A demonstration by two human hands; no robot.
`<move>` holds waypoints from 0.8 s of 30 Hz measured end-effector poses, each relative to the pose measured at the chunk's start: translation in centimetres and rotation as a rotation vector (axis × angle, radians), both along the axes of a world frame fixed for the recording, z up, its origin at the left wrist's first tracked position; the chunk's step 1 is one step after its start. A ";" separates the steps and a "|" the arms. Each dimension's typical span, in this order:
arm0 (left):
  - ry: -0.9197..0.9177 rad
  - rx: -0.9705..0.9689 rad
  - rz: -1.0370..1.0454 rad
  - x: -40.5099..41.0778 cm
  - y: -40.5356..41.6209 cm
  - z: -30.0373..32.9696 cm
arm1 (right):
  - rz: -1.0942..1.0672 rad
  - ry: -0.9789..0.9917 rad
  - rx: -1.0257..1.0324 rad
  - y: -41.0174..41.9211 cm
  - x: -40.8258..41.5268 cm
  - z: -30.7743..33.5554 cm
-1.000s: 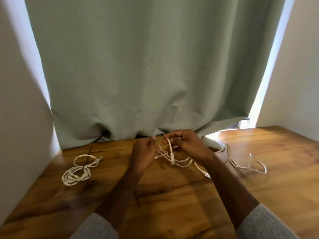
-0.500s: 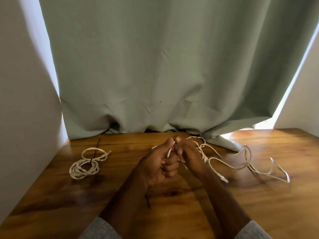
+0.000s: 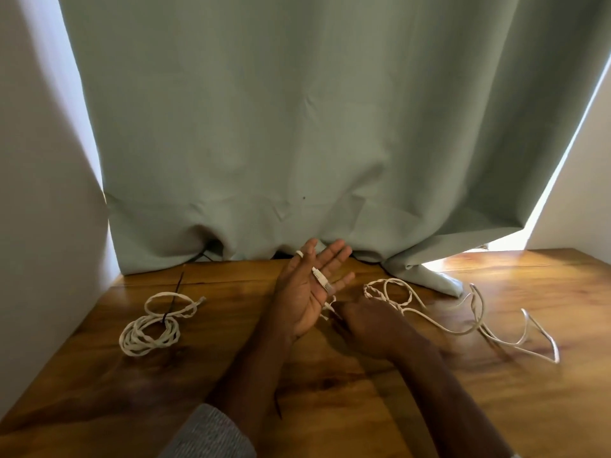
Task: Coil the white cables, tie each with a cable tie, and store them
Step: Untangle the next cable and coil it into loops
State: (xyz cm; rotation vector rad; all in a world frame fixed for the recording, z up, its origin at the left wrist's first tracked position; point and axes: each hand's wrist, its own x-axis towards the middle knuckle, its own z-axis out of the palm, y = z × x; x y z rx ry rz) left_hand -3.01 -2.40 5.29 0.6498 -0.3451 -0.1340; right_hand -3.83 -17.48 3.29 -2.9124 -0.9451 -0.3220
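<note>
Your left hand [image 3: 305, 292] is raised over the counter [image 3: 330, 391], palm up, its fingers [image 3: 334, 256] spread apart. The loose cable [image 3: 429, 320] wraps once over the index finger, and its plug [image 3: 321, 278] lies across the palm side of your middle fingers, held by nothing but the hand it rests on. From the plug the cable drops past the heel of that hand to your right hand [image 3: 370, 322], which sits low on the counter just right of the left hand, back up. Its fingers are turned under and blurred, so you cannot tell whether they are pinching the cable or merely touching it. Beyond the right hand, the cable trails away to the right in slack loops lying flat on the wood, part of it twisted. Well to the left of your left hand lies the coil [image 3: 155, 325], a finished bundle cinched with a black tie [image 3: 171, 307]. A green curtain [image 3: 297, 127] hangs behind the counter, its hem resting on the wood.
</note>
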 end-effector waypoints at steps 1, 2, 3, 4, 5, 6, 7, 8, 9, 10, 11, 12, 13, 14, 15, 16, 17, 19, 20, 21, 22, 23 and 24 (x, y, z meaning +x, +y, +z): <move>0.014 0.069 0.046 0.4 -0.3 -0.2 | 0.014 0.009 0.005 -0.1 -0.3 0.1; 0.016 0.156 0.093 0.7 -0.6 -0.4 | 0.023 0.012 0.020 -0.2 -0.6 0.4; 0.002 0.248 0.133 1.0 -0.9 -0.6 | 0.023 0.004 0.042 -0.5 -0.8 0.8; -0.033 0.351 0.175 1.1 -1.0 -0.7 | 0.021 0.010 0.061 -0.8 -0.8 1.2; -0.082 0.471 0.232 1.2 -1.1 -0.9 | 0.029 0.025 0.088 -1.2 -0.9 1.7; -0.134 0.597 0.299 1.4 -1.0 -1.1 | 0.042 0.034 0.122 -1.6 -0.9 1.9; -0.182 0.709 0.356 1.6 -0.9 -1.4 | 0.061 0.019 0.165 -2.1 -0.9 2.2; -0.225 0.801 0.393 1.7 -0.8 -1.8 | 0.073 -0.023 0.221 -2.6 -0.8 2.3; -0.265 0.874 0.403 1.5 -0.8 -2.2 | 0.083 -0.060 0.294 -3.1 -0.8 2.4; -0.292 0.933 0.389 1.3 -0.8 -2.6 | 0.089 -0.079 0.371 -3.6 -0.7 2.3; -0.294 0.981 0.349 1.0 -0.9 -2.9 | 0.103 -0.093 0.443 -4.0 -0.7 2.3; -0.273 1.024 0.292 0.7 -1.0 -3.1 | 0.122 -0.105 0.505 -4.2 -0.7 2.3; -0.235 1.052 0.214 0.6 -1.1 -3.3 | 0.147 -0.110 0.565 -4.4 -0.6 2.2; -0.190 1.055 0.113 0.7 -1.1 -3.4 | 0.168 -0.104 0.626 -4.4 -0.5 2.1; -0.147 1.032 -0.006 0.7 -1.1 -3.4 | 0.174 -0.093 0.675 -4.4 -0.4 1.9; -0.116 0.989 -0.133 0.8 -1.0 -3.4 | 0.169 -0.075 0.719 -4.4 -0.2 1.7; -0.099 0.929 -0.257 1.0 -0.9 -3.5 | 0.162 -0.054 0.750 -4.5 0.0 1.5; -0.077 0.773 -0.439 1.1 -0.6 -3.7 | 0.157 -0.041 0.800 -4.5 0.4 1.1; -0.072 0.697 -0.499 1.0 -0.5 -3.8 | 0.158 -0.043 0.819 -4.5 0.7 1.0; -0.073 0.630 -0.542 0.9 -0.4 -3.7 | 0.166 -0.051 0.828 -4.5 0.9 0.9; -0.080 0.570 -0.571 0.8 -0.5 -3.6 | 0.176 -0.068 0.825 -4.4 1.0 0.9; -0.090 0.511 -0.592 0.6 -0.5 -3.4 | 0.185 -0.082 0.817 -4.3 1.0 0.8; -0.100 0.455 -0.611 0.5 -0.4 -3.3 | 0.186 -0.088 0.814 -4.1 1.0 0.8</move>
